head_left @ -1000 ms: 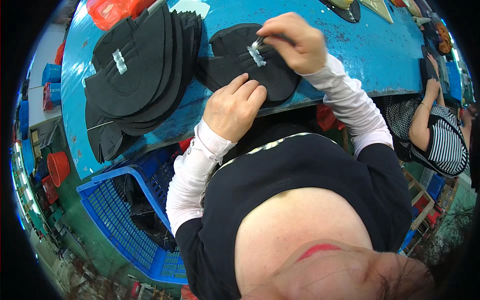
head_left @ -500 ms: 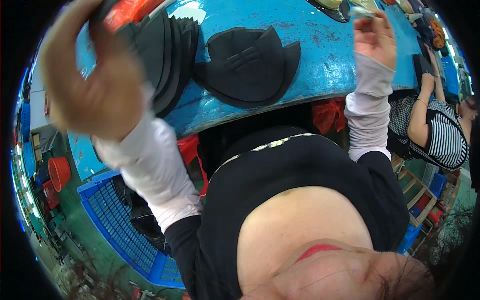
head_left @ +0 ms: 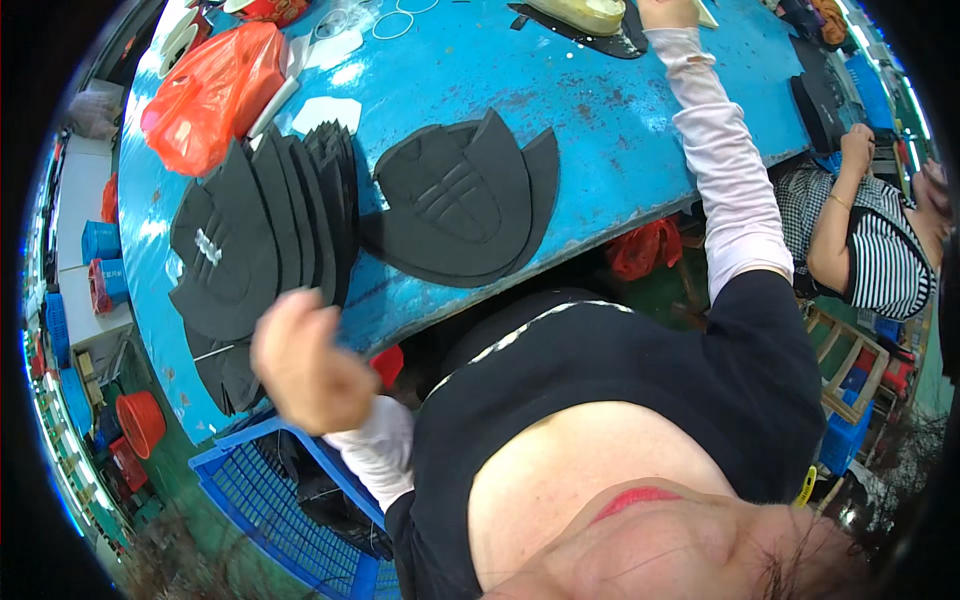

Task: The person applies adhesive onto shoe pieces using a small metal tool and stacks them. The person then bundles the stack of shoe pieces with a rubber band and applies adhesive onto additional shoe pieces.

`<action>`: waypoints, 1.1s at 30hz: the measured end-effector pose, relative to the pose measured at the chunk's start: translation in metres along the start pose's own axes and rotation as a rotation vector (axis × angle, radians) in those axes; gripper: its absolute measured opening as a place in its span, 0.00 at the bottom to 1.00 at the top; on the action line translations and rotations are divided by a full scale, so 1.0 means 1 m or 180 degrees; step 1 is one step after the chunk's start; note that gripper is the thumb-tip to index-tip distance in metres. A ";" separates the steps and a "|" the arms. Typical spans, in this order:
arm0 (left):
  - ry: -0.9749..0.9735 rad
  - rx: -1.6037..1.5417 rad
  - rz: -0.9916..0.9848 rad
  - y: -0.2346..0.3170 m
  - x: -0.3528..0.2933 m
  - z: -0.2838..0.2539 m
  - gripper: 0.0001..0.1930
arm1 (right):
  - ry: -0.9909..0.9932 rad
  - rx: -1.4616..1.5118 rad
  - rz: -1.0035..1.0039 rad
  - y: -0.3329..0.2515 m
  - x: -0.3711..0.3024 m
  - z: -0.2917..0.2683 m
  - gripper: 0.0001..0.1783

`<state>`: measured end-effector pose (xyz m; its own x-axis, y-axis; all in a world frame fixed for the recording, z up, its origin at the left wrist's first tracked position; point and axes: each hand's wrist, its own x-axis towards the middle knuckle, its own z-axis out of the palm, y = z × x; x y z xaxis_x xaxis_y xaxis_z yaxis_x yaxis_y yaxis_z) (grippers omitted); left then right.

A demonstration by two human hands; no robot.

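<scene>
My left hand (head_left: 312, 368), smeared by motion, is over the table's near edge, beside the lower end of a fanned stack of black foam-like cut pieces (head_left: 300, 215). The stack's top piece (head_left: 222, 262) carries a white smear and pressed grooves. Right of it lies a smaller pile of the same black pieces (head_left: 455, 205). My right hand (head_left: 668, 12) reaches to the far side, cut off by the upper edge with its fingers hidden. It is beside a whitish, coated container (head_left: 580, 12) on a dark sheet (head_left: 622, 42). What it holds, if anything, cannot be made out.
The worn blue table (head_left: 610, 130) also bears an orange-red plastic bag (head_left: 220, 95), white paper pieces (head_left: 330, 114) and thin rings (head_left: 392, 25). A blue basket (head_left: 270, 510) with black bags stands below left. Another person (head_left: 885, 255) works at the right.
My left hand has dropped from the upper left to the near edge, uncovering the stack. My right hand, earlier pinching a small whitish thing, has reached farther forward. The view has shifted too.
</scene>
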<state>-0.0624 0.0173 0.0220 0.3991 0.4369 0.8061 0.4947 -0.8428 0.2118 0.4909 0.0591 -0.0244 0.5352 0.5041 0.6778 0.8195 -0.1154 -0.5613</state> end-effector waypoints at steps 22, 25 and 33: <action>-0.1692 -0.0944 0.0065 0.028 -0.029 0.082 0.23 | -0.0932 0.2541 0.1815 0.027 -0.018 -0.020 0.06; -0.1609 -0.0910 0.0026 0.031 -0.032 0.083 0.24 | -0.1626 0.3262 0.1803 -0.087 -0.091 -0.033 0.10; -0.1543 -0.1143 -0.0011 0.027 -0.033 0.083 0.22 | -0.1895 0.1569 -0.1643 -0.201 -0.174 -0.023 0.15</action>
<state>0.0021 0.0061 -0.0449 0.7462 0.4620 0.4794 0.2386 -0.8578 0.4553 0.2376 -0.0250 -0.0185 -0.1767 0.7637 0.6209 0.6743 0.5535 -0.4889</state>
